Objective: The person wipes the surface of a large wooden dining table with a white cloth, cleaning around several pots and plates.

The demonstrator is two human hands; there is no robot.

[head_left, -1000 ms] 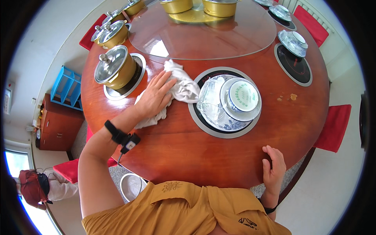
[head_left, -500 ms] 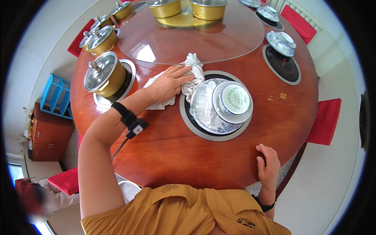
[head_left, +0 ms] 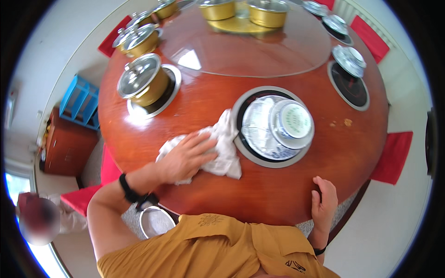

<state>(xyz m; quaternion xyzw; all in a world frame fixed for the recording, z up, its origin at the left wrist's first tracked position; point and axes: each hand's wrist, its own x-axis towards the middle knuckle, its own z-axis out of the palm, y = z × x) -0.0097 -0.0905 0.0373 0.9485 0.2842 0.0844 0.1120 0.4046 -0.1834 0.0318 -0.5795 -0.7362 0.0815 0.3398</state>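
My left hand (head_left: 188,156) lies flat on a crumpled white cloth (head_left: 225,150), fingers stretched out, pressing it against the brown wooden table. The cloth spreads left of a round black hob plate (head_left: 241,104) with a silver rim. On that plate sits an upside-down stack of blue-and-white bowls and dishes (head_left: 265,127) in clear wrap, with a smaller bowl (head_left: 295,120) on top. My right hand (head_left: 325,199) is at the table's near right edge, fingers loosely bent, thumb apart, holding nothing.
A gold pot with glass lid (head_left: 150,88) stands at left, more pots behind. Two gold pots sit on the glass turntable (head_left: 259,58). Wrapped dishes (head_left: 349,61) stand far right. Brown crumbs (head_left: 347,122) lie right. Red chairs (head_left: 393,157) surround the table. A bin (head_left: 157,222) stands below left.
My left hand has drawn the cloth toward me, from beside the turntable to nearer the table's front edge. The view has shifted a little. My right hand stays near the edge.
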